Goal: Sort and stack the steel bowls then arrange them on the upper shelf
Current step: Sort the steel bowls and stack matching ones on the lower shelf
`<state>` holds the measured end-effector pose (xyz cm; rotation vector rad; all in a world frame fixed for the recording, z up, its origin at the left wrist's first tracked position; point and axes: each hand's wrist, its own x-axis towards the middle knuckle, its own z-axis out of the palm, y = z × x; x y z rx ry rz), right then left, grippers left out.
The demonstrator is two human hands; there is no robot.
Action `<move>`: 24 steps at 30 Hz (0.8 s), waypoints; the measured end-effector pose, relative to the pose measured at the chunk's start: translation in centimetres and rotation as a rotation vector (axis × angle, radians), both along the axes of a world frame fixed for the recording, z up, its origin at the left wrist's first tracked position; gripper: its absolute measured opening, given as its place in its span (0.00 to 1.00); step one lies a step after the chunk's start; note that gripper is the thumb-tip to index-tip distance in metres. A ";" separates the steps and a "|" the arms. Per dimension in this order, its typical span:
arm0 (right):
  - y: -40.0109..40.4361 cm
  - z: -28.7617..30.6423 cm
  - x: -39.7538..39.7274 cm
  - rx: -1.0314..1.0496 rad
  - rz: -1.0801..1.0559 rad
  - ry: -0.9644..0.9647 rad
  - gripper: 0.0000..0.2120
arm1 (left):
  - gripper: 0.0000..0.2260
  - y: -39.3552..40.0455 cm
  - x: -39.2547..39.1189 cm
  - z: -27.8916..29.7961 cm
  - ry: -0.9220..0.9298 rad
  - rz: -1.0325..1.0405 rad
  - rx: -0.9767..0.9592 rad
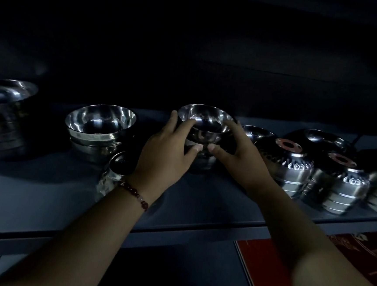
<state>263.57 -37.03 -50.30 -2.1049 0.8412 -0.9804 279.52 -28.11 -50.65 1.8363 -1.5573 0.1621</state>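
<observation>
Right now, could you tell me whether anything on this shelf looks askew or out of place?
Yes: a small steel vessel lies tipped on its side near the shelf's front, below the bowl stack. The other stacks stand upright or neatly inverted.

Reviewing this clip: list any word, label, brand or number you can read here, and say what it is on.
None can be read.
Sticker band on the bowl stack left of the hands: print too blurred.
Red mat under the shelf: pale markings, cut off and blurred.
Round red stickers on the upturned bowls at right: no legible text.
</observation>
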 end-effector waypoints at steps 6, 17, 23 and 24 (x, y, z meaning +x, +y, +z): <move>1.9 1.4 -0.8 -0.184 -0.084 0.204 0.39 | 0.31 2.3 0.5 0.1 -0.222 0.060 0.076; 9.2 -0.7 0.4 -0.485 0.103 0.728 0.42 | 0.32 10.2 3.8 -2.4 -0.435 0.091 0.270; 10.1 -3.0 2.7 -0.467 0.175 0.809 0.44 | 0.32 12.2 4.8 -3.5 -0.436 0.096 0.268; 10.2 -3.2 3.1 -0.461 0.183 0.822 0.45 | 0.33 12.4 4.8 -3.7 -0.428 0.091 0.265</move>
